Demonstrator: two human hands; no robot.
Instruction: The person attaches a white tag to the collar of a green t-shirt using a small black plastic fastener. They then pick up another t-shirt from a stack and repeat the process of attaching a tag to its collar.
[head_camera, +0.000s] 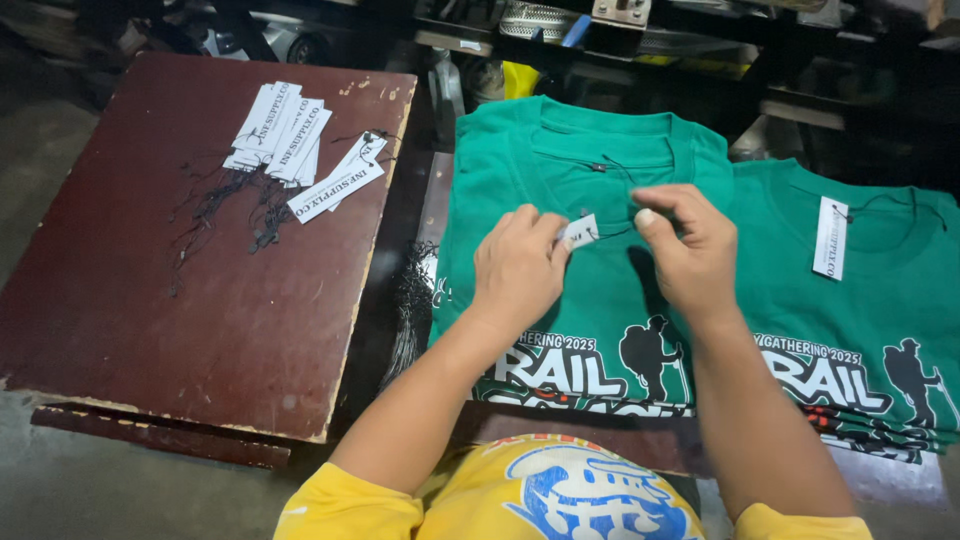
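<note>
Dark shelves and clutter sit behind a dim work spot. A green shirt (560, 250) lies flat in front of the person, on top of more shirts. The left hand (520, 265) pinches a small white paper tag (579, 232) over the shirt's chest. The right hand (690, 245) is closed on a thin black string (612, 172) that runs from the tag up to the collar. Another green shirt (850, 290) lies just beside it with a white tag (830, 238) already on. To the left, a red-brown tabletop (150, 300) holds a pile of white tags (290, 140) and loose black strings (225, 205).
</note>
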